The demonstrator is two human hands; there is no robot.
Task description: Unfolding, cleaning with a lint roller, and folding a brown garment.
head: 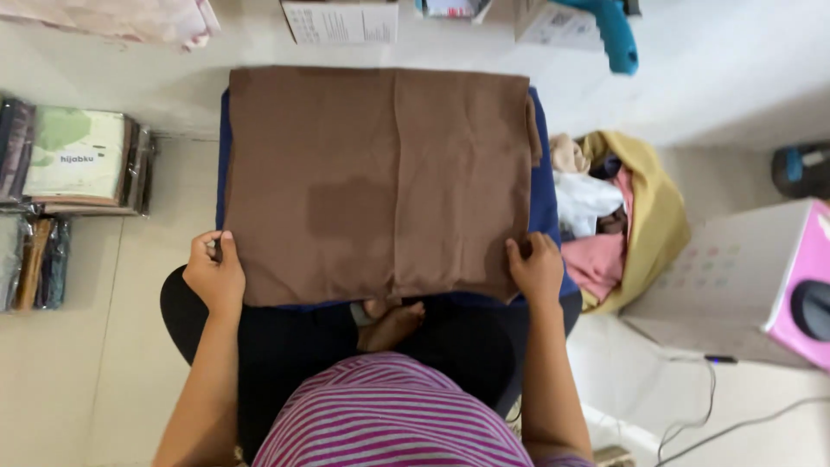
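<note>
Head view: both hands (214,275) pinching brown cloth (376,182) corners on blue board (544,199), pale tiled floor (78,363).

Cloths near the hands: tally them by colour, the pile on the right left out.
Brown cloth, both the left hand and right hand on its near corners: 1
Blue cloth underneath: 1
Total: 2

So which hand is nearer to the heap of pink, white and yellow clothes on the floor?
Right. The right hand grips the folded brown cloth's near right corner, just beside the heap of clothes; the left hand holds the opposite corner, across the cloth.
</note>
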